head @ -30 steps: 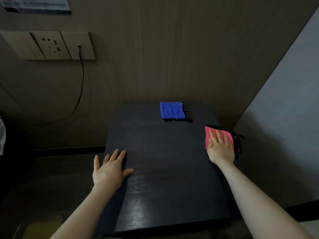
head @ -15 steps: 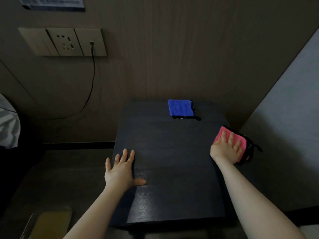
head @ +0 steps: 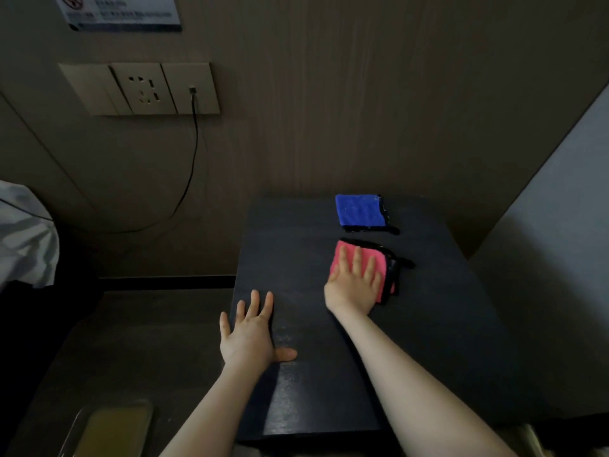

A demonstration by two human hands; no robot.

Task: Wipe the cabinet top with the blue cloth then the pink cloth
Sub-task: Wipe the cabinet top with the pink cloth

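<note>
One pink cloth lengthwise front-to-back

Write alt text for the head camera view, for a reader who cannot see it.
A person's right hand presses flat on a pink cloth on a dark cabinet top, while the left hand rests open near its left edge. A folded blue cloth lies untouched just behind the pink one, near the wall.

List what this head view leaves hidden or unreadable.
- Pink cloth: near part covered by the right hand.
- Wall notice: top cut by the frame edge, print too blurred to read.
- Yellowish item at bottom left: dim, partly cut off, unidentifiable.
- Cabinet top: near edge crossed by both forearms.
</note>
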